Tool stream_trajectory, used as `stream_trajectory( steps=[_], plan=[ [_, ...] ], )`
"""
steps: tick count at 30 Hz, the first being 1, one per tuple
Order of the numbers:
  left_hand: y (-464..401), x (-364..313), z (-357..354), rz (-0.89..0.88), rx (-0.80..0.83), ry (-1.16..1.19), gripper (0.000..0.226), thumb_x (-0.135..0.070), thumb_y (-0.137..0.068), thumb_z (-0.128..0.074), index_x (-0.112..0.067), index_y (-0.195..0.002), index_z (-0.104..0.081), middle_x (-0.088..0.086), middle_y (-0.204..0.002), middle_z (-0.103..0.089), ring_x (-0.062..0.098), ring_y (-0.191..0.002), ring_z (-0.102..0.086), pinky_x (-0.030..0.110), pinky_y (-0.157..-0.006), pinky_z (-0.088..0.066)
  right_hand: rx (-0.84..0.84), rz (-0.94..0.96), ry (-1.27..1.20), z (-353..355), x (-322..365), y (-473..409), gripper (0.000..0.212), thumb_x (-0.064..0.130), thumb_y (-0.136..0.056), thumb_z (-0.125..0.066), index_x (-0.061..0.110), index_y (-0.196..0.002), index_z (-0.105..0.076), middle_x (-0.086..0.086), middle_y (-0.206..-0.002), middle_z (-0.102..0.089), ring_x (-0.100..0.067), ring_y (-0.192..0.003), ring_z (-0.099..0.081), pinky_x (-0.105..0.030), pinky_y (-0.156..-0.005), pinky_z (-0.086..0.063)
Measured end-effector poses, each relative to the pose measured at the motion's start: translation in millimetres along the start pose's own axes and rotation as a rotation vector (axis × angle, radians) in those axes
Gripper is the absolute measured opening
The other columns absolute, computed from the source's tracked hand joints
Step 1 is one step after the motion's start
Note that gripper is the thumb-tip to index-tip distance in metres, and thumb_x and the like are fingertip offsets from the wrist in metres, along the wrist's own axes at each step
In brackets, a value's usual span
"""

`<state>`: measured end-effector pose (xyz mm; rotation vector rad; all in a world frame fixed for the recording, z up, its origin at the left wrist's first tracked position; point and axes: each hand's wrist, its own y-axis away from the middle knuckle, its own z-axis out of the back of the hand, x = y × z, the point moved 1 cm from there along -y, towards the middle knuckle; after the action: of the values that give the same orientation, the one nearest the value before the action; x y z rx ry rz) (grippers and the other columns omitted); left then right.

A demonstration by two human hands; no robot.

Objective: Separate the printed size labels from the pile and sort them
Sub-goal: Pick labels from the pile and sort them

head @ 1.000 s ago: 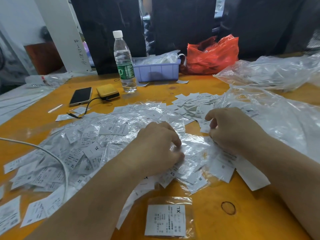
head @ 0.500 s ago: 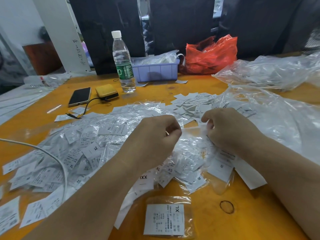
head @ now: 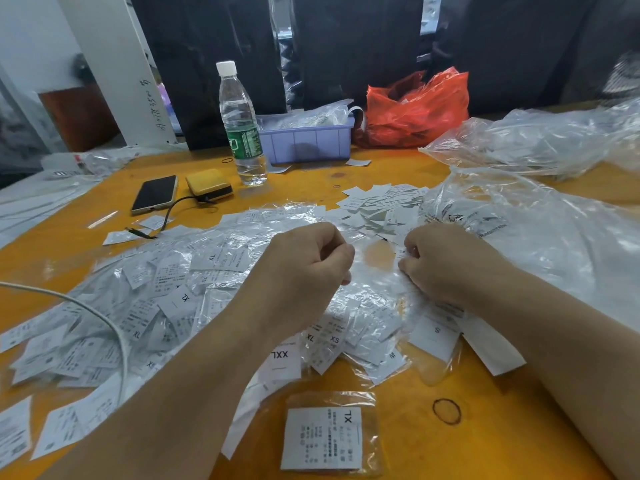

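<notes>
Head view showed sorting barely started, by my read. Most of the pile of size labels (head: 166, 299) lay loose in clear sleeves across the left and middle of the orange table (head: 346, 174), mixed XL, XS, XXL, M, S. Only 1 sleeved XL label (head: 325, 436) sat apart at the near edge, and a small batch of bare labels (head: 377, 202) lay toward the far middle, possibly a sorted group. Nearly everything looked left to do.

Left hand (head: 304, 268) was curled into a loose fist over the pile's middle, fingertips pinched; what it held, I could not tell. Right hand (head: 440, 261) was curled too, pinching a small label (head: 401, 252) at its fingertips. Both hands sat near each other with bare table between.

Table was glossy, scuffed. Far side: water bottle (head: 240, 123), purple bin (head: 306, 142), red bag (head: 415, 109). Phone (head: 154, 195) and yellow case (head: 209, 183) far left. Clear plastic bags (head: 540, 237) along the right edge, rubber band (head: 446, 411) near right. Dark panels behind.
</notes>
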<state>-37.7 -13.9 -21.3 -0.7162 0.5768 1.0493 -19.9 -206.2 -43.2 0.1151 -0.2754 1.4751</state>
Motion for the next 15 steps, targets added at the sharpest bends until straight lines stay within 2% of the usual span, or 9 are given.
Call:
stream_trajectory(
  steps=[2,5,6,8,12,15],
  plan=[
    [0.7,-1.2,0.2,0.005,-0.002,0.006,0.024,-0.029,-0.095,-0.053,-0.026,-0.072,-0.061,-0.013,-0.073,-0.069,0.016,-0.067,-0.064,0.039,-0.063,-0.053,0.019,-0.01,0.014,-1.9,1.4,-0.1,0.033,0.038,-0.092,-0.058,0.013,-0.072,-0.048,-0.002,-0.085,-0.048,-0.019,-0.074,-0.049,-0.03,-0.058,-0.035],
    [1.2,-1.4,0.5,0.004,-0.004,0.0,0.024,-0.029,-0.095,-0.054,-0.027,-0.072,-0.061,-0.013,-0.073,-0.069,0.014,-0.067,-0.063,0.04,-0.066,-0.054,0.039,-0.034,-0.003,-3.7,0.1,-1.0,0.035,0.048,-0.09,-0.06,0.015,-0.101,-0.059,-0.005,-0.113,-0.045,-0.026,-0.104,-0.052,-0.036,-0.084,-0.043],
    [1.3,-1.1,0.3,0.003,-0.003,-0.002,0.024,-0.029,-0.095,-0.054,-0.027,-0.072,-0.061,-0.013,-0.073,-0.069,0.013,-0.066,-0.063,0.039,-0.066,-0.054,0.039,-0.043,-0.018,-3.7,-0.4,-1.4,0.038,0.047,-0.09,-0.061,0.015,-0.109,-0.059,-0.006,-0.12,-0.044,-0.028,-0.109,-0.052,-0.037,-0.087,-0.042],
    [1.0,-0.4,-0.5,0.001,0.0,0.0,0.024,-0.029,-0.095,-0.054,-0.028,-0.072,-0.061,-0.013,-0.073,-0.069,0.012,-0.065,-0.063,0.036,-0.064,-0.053,0.025,-0.052,-0.047,-3.5,-0.9,-2.3,0.038,0.045,-0.09,-0.062,0.014,-0.112,-0.059,-0.008,-0.126,-0.044,-0.029,-0.11,-0.052,-0.037,-0.086,-0.041],
    [-0.2,0.6,-2.2,0.004,0.007,-0.006,0.024,-0.03,-0.095,-0.054,-0.028,-0.073,-0.062,-0.015,-0.072,-0.069,0.008,-0.063,-0.062,0.033,-0.062,-0.053,0.017,-0.049,-0.073,-3.8,-0.5,-2.2,0.028,0.037,-0.092,-0.061,0.013,-0.106,-0.06,-0.008,-0.121,-0.045,-0.029,-0.104,-0.053,-0.036,-0.083,-0.043],
    [-0.1,0.6,-2.1,0.005,0.006,-0.007,0.023,-0.03,-0.095,-0.054,-0.028,-0.073,-0.062,-0.015,-0.072,-0.069,0.008,-0.063,-0.063,0.035,-0.064,-0.054,-0.04,0.011,-0.091,-3.3,-0.3,0.8,0.015,0.026,-0.091,-0.06,0.011,-0.095,-0.064,-0.006,-0.104,-0.054,-0.026,-0.092,-0.055,-0.035,-0.077,-0.046]
  ],
)
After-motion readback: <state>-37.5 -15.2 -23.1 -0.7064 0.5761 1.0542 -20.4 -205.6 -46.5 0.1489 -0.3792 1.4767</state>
